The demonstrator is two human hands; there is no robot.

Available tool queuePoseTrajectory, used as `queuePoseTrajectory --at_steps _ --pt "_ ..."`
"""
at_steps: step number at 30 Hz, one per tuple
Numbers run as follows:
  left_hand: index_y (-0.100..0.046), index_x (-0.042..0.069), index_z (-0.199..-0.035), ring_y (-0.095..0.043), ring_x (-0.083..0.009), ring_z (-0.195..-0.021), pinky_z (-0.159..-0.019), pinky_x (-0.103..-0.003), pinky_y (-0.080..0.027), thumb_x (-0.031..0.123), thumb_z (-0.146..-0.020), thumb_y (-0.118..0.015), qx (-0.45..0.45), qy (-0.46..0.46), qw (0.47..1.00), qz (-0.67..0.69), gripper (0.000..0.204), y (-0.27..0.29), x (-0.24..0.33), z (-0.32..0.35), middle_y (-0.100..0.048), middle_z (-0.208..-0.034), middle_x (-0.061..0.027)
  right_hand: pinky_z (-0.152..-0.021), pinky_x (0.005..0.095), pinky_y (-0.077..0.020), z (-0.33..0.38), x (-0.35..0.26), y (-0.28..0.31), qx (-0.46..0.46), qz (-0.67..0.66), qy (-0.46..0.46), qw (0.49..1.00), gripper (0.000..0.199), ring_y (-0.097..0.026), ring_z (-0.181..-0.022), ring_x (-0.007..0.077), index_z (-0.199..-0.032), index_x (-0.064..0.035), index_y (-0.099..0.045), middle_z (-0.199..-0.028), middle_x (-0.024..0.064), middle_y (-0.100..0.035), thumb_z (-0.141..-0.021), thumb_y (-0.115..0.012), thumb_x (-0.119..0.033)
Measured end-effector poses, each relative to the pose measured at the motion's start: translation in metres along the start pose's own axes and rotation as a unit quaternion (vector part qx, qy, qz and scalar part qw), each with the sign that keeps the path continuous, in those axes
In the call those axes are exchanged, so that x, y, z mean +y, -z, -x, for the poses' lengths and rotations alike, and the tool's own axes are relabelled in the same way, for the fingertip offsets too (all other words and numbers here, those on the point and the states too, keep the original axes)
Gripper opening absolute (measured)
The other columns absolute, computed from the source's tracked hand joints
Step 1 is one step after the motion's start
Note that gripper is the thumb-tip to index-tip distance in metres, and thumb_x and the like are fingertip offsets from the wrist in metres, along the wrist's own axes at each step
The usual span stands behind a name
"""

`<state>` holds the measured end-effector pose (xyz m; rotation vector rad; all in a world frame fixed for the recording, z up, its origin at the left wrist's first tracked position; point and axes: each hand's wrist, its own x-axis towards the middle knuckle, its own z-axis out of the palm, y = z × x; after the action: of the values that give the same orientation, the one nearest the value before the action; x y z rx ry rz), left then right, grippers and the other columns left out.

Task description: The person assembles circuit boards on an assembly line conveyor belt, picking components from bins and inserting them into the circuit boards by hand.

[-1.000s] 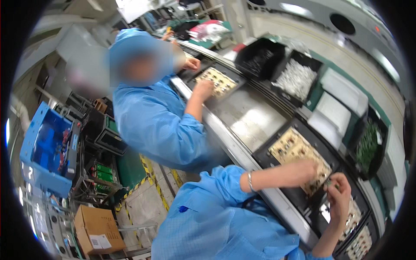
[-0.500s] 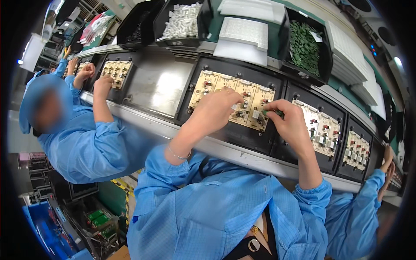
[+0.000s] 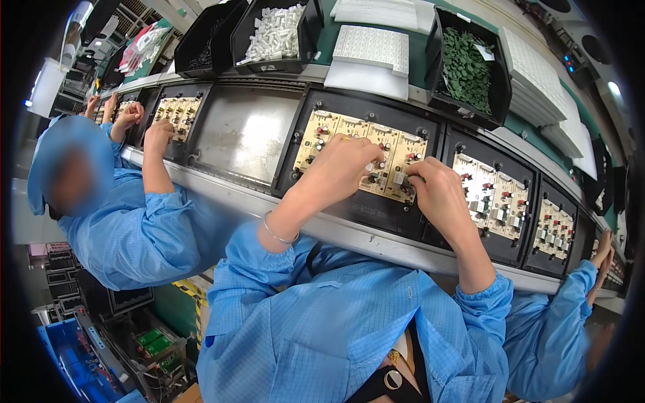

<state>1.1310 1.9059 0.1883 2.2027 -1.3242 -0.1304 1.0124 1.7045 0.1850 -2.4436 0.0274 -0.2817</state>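
Note:
In front of me a beige circuit board panel (image 3: 324,126) lies in a black carrier frame (image 3: 376,213). Small red, black and white electronic parts stand on it. My left hand (image 3: 341,166) is over the panel's middle, fingers bent together and fingertips low among the parts; anything in them is hidden. At the panel's right side, my right hand (image 3: 438,193) has thumb and forefinger pinched close to a white block-shaped part (image 3: 399,178). What sits in that pinch is too small and covered to make out.
Behind the line stand a black bin of white parts (image 3: 274,33), a bin of green parts (image 3: 467,70) and white foam trays (image 3: 371,50). More populated carriers (image 3: 494,195) continue to the right. A co-worker (image 3: 144,228) works at left; another person's sleeve (image 3: 547,342) shows at right.
My right hand has moved slightly left and down at the panel; the green part seen in its fingers is now hidden. My left fingertips have shifted slightly right. The panel has stayed in place.

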Motion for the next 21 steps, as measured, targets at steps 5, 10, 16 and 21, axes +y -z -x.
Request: queuePoseTrajectory --at_steps 5,10,16,21 --pt "-0.069 0.006 -0.109 -0.066 -0.0310 -0.103 -0.092 -0.042 -0.045 0.002 -0.083 -0.072 -0.019 -0.001 1.000 -0.003 0.026 0.001 -0.006 0.000 -0.071 -0.103 -0.0110 -0.075 0.0435 -0.0518 -0.003 -0.002 -0.001 0.000 0.008 -0.001 1.000 0.010 -0.067 -0.084 0.0383 -0.094 0.0031 -0.071 -0.088 0.0181 -0.066 -0.085 -0.068 0.001" --pt "-0.069 0.006 -0.108 -0.066 -0.0321 -0.102 -0.092 -0.042 -0.045 0.002 -0.083 -0.072 -0.019 -0.014 1.000 0.005 0.026 0.003 -0.009 0.000 -0.071 -0.103 -0.0106 -0.074 0.0429 -0.0525 -0.007 -0.003 -0.002 -0.011 -0.002 -0.002 1.000 0.013 -0.067 -0.083 0.0386 -0.096 0.0033 -0.072 -0.091 0.0197 -0.069 -0.084 -0.070 -0.001" --pt "-0.071 0.007 -0.101 -0.068 -0.0316 -0.094 -0.088 -0.042 -0.047 0.005 -0.082 -0.069 -0.011 -0.030 0.999 0.019 0.020 0.000 -0.010 -0.005 -0.072 -0.096 -0.0110 -0.069 0.0293 -0.0516 -0.018 0.006 0.008 -0.088 -0.246 -0.085 0.962 0.019 -0.064 -0.072 0.0152 -0.105 0.0032 -0.074 -0.088 0.0056 -0.073 -0.089 -0.071 -0.007" --pt "-0.068 0.005 -0.101 -0.067 -0.0363 -0.094 -0.084 -0.048 -0.050 0.000 -0.077 -0.072 -0.026 -0.033 0.999 -0.035 0.025 -0.003 -0.012 -0.004 -0.070 -0.096 -0.0143 -0.056 0.0159 -0.0361 -0.021 -0.003 0.008 -0.184 -0.498 -0.199 0.824 0.022 -0.048 -0.068 0.0011 -0.121 -0.0030 -0.065 -0.088 -0.0046 -0.063 -0.100 -0.063 -0.010"
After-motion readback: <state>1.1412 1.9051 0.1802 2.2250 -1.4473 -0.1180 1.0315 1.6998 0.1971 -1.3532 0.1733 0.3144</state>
